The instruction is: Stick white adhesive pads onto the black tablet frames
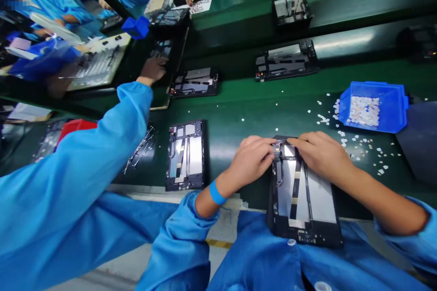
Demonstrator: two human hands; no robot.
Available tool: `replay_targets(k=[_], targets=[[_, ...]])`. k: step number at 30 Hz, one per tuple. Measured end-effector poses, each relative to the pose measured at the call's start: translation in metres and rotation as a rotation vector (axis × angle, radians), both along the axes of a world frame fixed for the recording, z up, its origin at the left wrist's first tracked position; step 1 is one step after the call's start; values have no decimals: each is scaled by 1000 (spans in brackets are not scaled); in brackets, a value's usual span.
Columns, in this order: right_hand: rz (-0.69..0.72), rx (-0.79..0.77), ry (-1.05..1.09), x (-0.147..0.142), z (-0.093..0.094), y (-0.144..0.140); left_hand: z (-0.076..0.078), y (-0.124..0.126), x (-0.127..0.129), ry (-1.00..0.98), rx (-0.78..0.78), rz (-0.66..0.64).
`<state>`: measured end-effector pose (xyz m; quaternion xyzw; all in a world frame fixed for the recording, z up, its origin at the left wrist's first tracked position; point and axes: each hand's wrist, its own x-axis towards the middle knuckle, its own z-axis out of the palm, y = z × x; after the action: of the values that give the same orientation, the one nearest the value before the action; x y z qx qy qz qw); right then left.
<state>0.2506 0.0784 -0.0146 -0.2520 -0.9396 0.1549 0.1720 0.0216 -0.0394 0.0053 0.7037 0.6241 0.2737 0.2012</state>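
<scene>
Left hand (251, 160) at 9 o'clock, right hand (322, 154) at 3 o'clock, both curled, pressing tablet frame (303, 195) top edge; frame extends toward 6 o'clock.

Head view, downward, close over conveyor (259, 113)

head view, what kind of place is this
Most likely an electronics assembly line. Opened black tablet frames lie in a row along a long green conveyor belt, a blue plastic bin of small white pads sits nearby, and workers in blue smocks lean over it. Both hands, left hand and right hand, press on one frame.
</scene>
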Motion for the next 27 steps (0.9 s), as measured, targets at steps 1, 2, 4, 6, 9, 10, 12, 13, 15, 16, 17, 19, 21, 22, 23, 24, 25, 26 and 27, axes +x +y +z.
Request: replay_targets(k=[1, 2, 4, 6, 9, 10, 12, 13, 15, 16, 17, 19, 21, 22, 23, 24, 25, 26, 27], targets=[[57, 102, -68, 1, -2, 4, -1, 1, -2, 133, 1, -78], [98, 184, -124, 1, -4, 6, -2, 3, -2, 242, 2, -133], [139, 296, -191, 0, -5, 9, -5, 4, -1, 394, 14, -193], [160, 351, -224, -2, -3, 9, -6, 4, 3, 483, 32, -231], [209, 383, -246, 0, -2, 10, -3, 4, 5, 527, 28, -263], [226, 390, -248, 1, -2, 10, -1, 4, 4, 510, 12, -264], [253, 398, -239, 2, -2, 11, 4, 8, 2, 420, -39, -231], [261, 399, -231, 3, -2, 12, 7, 10, 0, 354, -67, -203], [267, 400, -218, 3, -2, 13, 13, 17, -3, 202, -107, -153], [270, 401, -215, 3, -2, 14, 16, 20, -4, 131, -116, -138], [276, 402, -213, 2, -2, 15, 18, 24, -5, 76, -120, -130], [294, 407, -203, 2, -2, 19, 21, 31, -4, 28, -134, -110], [310, 417, -177, 1, -4, 23, 21, 38, -3, 46, -181, -87], [315, 421, -162, 2, -5, 25, 20, 42, -2, 60, -215, -82], [318, 424, -148, 2, -6, 26, 19, 46, -1, 68, -251, -80], [319, 424, -137, 2, -7, 27, 18, 49, 0, 70, -286, -82], [317, 423, -129, 2, -8, 28, 17, 53, 1, 70, -317, -82], [315, 420, -122, 2, -9, 28, 17, 56, 2, 74, -339, -77], [314, 417, -117, 2, -10, 28, 16, 58, 3, 80, -355, -68]])
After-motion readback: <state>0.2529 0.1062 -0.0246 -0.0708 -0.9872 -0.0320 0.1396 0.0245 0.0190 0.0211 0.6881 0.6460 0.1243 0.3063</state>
